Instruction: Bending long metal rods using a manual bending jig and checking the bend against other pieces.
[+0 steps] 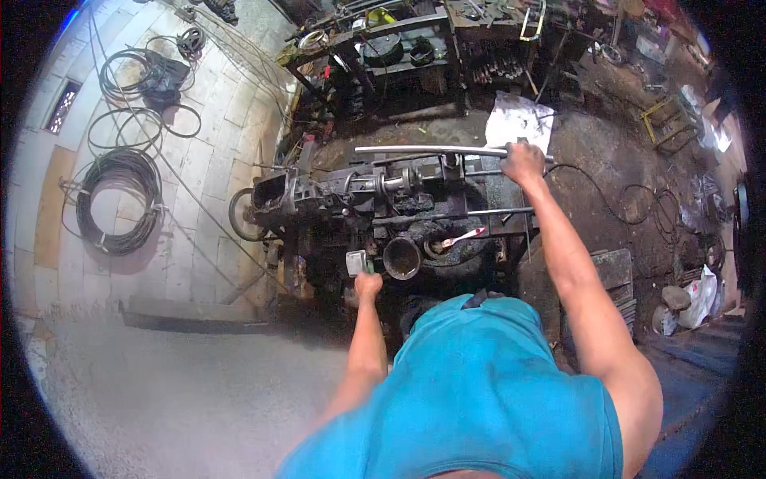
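A long pale metal rod [431, 149] lies crosswise above a dark, greasy machine [323, 190]. My right hand [524, 163] is closed around the rod near its right end, with the arm stretched far forward. At the machine's near side, my left hand [368, 285] is closed just below a pale square box-like piece [357, 263]; what its fingers grip is hidden. Right of that hand sits a round dark pot [402, 259]. Beside the pot, a paintbrush [464, 237] with a white and red handle rests on the machine.
Behind the machine stands a cluttered metal bench [383, 36] with tools and tubs. A white sheet [519, 121] lies on the floor beyond my right hand. Wire coils [120, 203] hang on the left wall. A yellow frame [669, 120] and a pale bag [700, 297] are at right.
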`<move>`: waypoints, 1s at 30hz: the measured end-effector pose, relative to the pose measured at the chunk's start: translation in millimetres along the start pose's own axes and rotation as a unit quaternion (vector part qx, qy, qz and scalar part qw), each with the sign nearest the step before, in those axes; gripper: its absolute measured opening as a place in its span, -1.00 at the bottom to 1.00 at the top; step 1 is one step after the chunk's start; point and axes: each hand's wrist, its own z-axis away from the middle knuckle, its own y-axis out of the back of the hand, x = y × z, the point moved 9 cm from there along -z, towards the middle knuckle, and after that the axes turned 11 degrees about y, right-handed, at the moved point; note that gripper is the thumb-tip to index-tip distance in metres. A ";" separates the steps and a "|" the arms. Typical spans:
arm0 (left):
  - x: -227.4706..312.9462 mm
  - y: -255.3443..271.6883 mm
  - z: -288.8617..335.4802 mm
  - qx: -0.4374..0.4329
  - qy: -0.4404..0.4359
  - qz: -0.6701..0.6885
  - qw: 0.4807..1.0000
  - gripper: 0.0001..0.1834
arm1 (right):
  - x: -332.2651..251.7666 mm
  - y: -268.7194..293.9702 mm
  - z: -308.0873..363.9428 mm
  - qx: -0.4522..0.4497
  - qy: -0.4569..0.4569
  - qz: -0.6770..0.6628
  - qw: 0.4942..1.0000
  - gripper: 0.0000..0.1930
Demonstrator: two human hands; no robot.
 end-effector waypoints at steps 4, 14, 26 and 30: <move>17.5 27.9 33.8 0.050 -0.017 0.041 0.998 -0.56 | 4.1 -8.0 -4.2 0.020 -0.003 -0.016 1.000 -0.67; 11.2 29.1 33.2 0.085 -0.033 0.077 0.993 -0.63 | -12.5 23.6 3.9 0.103 0.019 -0.026 0.994 -0.77; -1.0 13.9 34.2 0.112 -0.036 0.155 0.981 -0.63 | -0.9 1.2 -3.6 -0.031 0.018 -0.033 0.999 -0.62; -4.8 12.7 24.0 0.110 -0.043 0.176 0.977 -0.61 | -1.3 7.1 -12.7 -0.053 0.037 -0.067 0.996 -0.66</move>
